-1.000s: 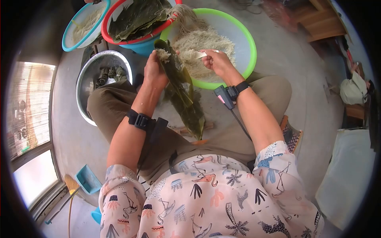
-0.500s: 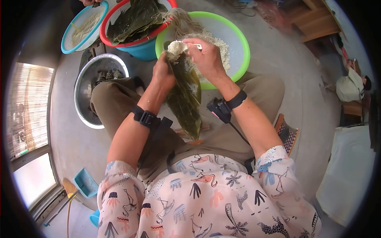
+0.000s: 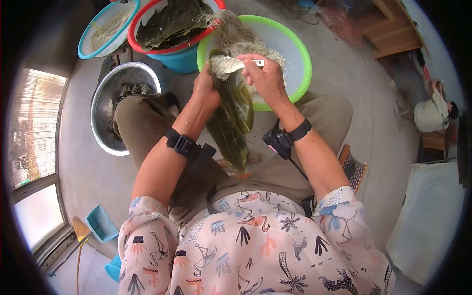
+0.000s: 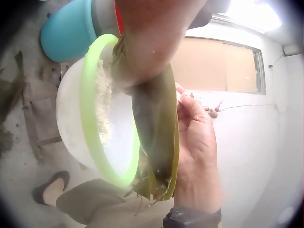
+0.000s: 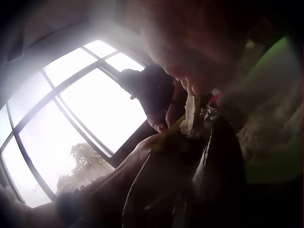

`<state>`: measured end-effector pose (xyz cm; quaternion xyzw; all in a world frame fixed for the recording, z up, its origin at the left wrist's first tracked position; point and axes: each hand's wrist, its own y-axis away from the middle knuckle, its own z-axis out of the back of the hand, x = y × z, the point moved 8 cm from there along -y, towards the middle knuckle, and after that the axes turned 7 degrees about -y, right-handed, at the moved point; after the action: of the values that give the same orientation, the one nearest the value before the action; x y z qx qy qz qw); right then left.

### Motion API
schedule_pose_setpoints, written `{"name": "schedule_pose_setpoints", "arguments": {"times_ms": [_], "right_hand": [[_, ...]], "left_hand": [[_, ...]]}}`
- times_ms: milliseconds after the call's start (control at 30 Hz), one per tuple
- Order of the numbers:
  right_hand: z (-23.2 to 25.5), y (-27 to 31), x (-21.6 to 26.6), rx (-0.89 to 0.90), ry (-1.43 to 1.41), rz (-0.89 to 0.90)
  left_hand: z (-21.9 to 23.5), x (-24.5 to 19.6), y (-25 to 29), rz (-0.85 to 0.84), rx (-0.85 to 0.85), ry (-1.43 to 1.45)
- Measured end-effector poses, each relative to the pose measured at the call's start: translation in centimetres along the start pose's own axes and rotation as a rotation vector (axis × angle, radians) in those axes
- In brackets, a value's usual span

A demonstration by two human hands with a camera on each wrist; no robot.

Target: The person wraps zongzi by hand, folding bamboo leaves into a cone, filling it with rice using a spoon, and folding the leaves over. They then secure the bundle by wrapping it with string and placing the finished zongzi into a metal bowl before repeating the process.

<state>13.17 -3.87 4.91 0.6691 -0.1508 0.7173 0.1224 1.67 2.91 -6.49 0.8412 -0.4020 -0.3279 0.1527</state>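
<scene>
In the head view the left hand (image 3: 205,87) grips long green leaves (image 3: 235,98) folded into a trough, their tips hanging toward the lap. White rice (image 3: 220,73) lies in the top of the fold. The right hand (image 3: 267,81) pinches a white spoon (image 3: 233,64), its bowl on that rice. Behind both hands stands a green-rimmed basin (image 3: 306,64) of rice. The left wrist view shows the leaf's outer side (image 4: 154,123) with the left hand (image 4: 152,42) around its top. The right wrist view is dark; the spoon (image 5: 190,111) touches rice within the leaf.
A red-rimmed basin (image 3: 132,37) holds stacked leaves, with strings (image 3: 228,24) beside it. At the left are a blue-rimmed basin (image 3: 83,53) of rice and a metal basin (image 3: 99,123) with tied bundles. A blue dustpan (image 3: 102,223) lies lower left; another person sits far right.
The right hand has moved from the green-rimmed basin to the leaves, bringing a spoonful of rice onto the fold. The left hand keeps its grip, slightly shifted.
</scene>
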Motion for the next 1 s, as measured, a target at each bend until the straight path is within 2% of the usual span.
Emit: {"name": "schedule_pose_setpoints", "arguments": {"times_ms": [267, 367, 433, 567, 633, 700, 767, 800, 867, 900, 967, 1000], "right_hand": [[-0.1, -0.7, 0.4, -0.039, 0.027, 0.005], [0.4, -1.2, 0.3, -0.066, 0.022, 0.048], [0.1, -1.4, 0.1, -0.027, 0.033, 0.011], [2.4, -1.9, 0.9, -0.092, 0.028, 0.033], [4.4, -2.5, 0.0, -0.143, 0.301, 0.096], [5.9, -2.7, -3.5, -0.134, 0.387, 0.061], [6.4, -2.7, -8.1, -0.028, 0.814, 0.083], [7.1, -2.7, -10.2, -0.028, 0.813, 0.078], [7.1, -2.7, -15.3, 0.133, 1.025, -0.026], [7.0, -2.9, -16.9, 0.135, 1.021, -0.029], [5.9, -3.1, -20.0, 0.279, 1.029, -0.100], [5.2, -3.1, -19.2, 0.280, 1.027, -0.100]], "left_hand": [[-0.6, -0.1, 0.8, 0.021, 0.027, 0.019], [-0.7, 0.1, 0.5, 0.028, 0.091, -0.059], [-1.2, 0.4, 1.0, 0.061, 0.106, -0.021], [-1.7, 0.0, 1.6, 0.059, 0.137, -0.027], [-1.5, -0.3, 1.8, 0.045, 0.105, -0.022], [-0.9, -0.7, 1.3, 0.027, 0.118, -0.038], [0.2, -1.0, 0.5, 0.016, 0.125, -0.055], [0.8, -1.4, 0.1, 0.002, 0.124, -0.068], [1.1, -1.9, 0.6, -0.021, 0.078, -0.114], [1.2, -2.0, 0.7, -0.020, 0.074, -0.116], [1.5, -2.6, 0.7, -0.071, 0.036, -0.091], [1.7, -2.7, 0.7, -0.071, 0.035, -0.092]]}}
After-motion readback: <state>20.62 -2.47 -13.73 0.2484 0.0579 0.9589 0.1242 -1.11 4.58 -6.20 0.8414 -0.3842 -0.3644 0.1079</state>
